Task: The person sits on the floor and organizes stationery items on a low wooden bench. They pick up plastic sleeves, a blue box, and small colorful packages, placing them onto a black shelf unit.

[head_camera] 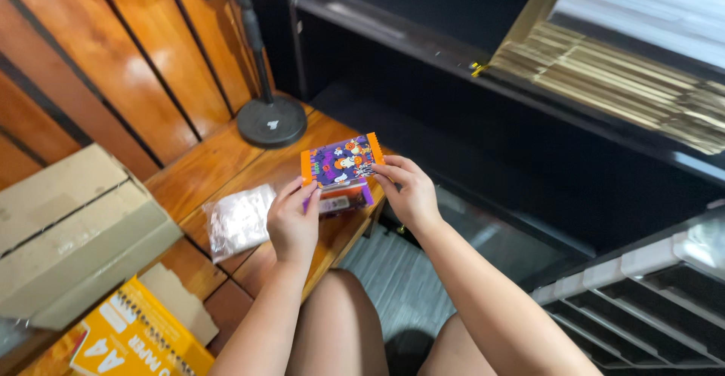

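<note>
Head view, looking down past your knees at a wooden table. Your left hand and your right hand together hold a small purple packet with orange ends, printed with cartoon figures, tilted up toward you. Each hand is closed on one short end: the left thumb and fingertips pinch the near-left edge, and the right fingers curl over the far-right edge. Just beneath the packet, between your two hands, a second small purple item shows; the view is blurred there, so whether either hand touches it cannot be told.

Directly to the left of your left hand, lying flat on the table and close to the wrist, is a clear plastic bag with pale contents. Farther left of that hand sits a closed cardboard box, and below it, nearer to you, an orange paper carton. Beyond both hands, away from you, a round black stand base rests on the table with its pole rising up. To the right of your right hand, well apart, is a dark shelf unit carrying a stack of flattened cardboard.
</note>
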